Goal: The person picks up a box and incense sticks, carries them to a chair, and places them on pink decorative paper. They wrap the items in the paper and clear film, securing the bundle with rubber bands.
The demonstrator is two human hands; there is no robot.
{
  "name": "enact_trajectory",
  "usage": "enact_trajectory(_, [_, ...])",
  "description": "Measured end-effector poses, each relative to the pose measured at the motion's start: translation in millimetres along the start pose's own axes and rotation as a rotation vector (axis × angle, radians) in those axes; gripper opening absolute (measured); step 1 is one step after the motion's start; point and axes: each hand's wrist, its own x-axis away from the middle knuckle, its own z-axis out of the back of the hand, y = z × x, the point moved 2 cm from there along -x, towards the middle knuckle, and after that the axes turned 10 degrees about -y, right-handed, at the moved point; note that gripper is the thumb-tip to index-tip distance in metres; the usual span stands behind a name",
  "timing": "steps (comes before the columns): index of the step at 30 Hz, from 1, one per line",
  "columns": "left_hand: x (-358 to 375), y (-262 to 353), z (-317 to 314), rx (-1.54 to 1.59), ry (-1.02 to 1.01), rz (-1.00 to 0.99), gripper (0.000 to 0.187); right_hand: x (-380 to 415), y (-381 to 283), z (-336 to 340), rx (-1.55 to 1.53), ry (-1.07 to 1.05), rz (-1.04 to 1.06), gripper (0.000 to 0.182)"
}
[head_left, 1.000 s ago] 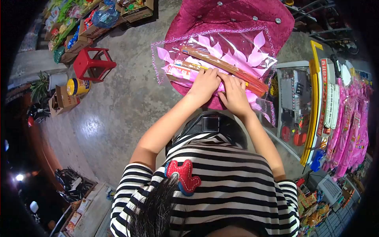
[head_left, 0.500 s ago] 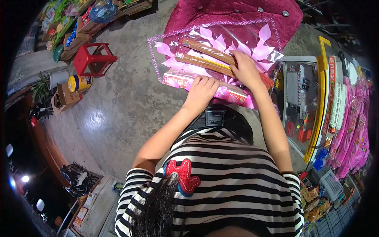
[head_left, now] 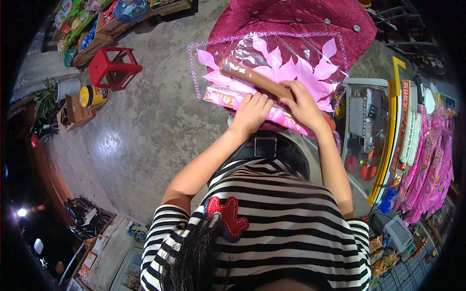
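Note:
A clear plastic sheet with pink leaf shapes and a dotted border [head_left: 320, 65] lies over a dark red tufted chair [head_left: 291, 14]. My right hand [head_left: 303, 106] has its fingers wrapped round the near end of a brown stick-like bundle [head_left: 247, 75], which lies slanted on the sheet. My left hand [head_left: 252, 112] is closed on a pink and red printed packet [head_left: 218, 96] along the sheet's near edge. That packet runs under my left hand towards my right wrist.
A red stool [head_left: 114, 68], a yellow tub [head_left: 94, 96] and an open carton [head_left: 76, 114] stand on the floor at left. At right are a yellow-framed glass case [head_left: 395, 121] and pink plastic packages [head_left: 429, 160].
Two separate brown bundles on the sheet now appear as one bundle in my right hand. My right hand has moved slightly down and closed round it.

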Motion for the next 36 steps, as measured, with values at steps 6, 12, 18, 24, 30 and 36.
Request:
enact_trajectory(6, [3.5,1.8,-5.9,-0.003,0.091,0.004,0.033,1.6,11.7,-23.8,0.106,-0.132,0.023,0.035])
enact_trajectory(12, [0.2,3.4,-1.8,-0.095,0.065,-0.001,0.047,-21.2,29.3,-33.2,0.063,-0.039,-0.122,0.037])
enact_trajectory(18, [2.2,2.6,-5.8,-0.098,-0.015,0.030,0.048,-41.4,50.7,-41.2,0.015,-0.331,-0.146,0.051])
enact_trajectory(24, [15.7,0.1,-6.6,-0.051,-0.057,-0.037,0.033,-47.8,31.5,-31.0,-0.115,-0.572,-0.262,0.066])
enact_trajectory(30, [23.4,0.6,-7.9,-0.030,0.107,-0.095,0.022,-49.3,33.1,-33.1,-0.155,-0.601,-0.250,0.070])
enact_trajectory(36, [16.6,-4.6,4.1,-0.031,0.146,-0.071,0.019,-46.8,32.8,7.3,-0.052,-0.360,-0.296,0.072])
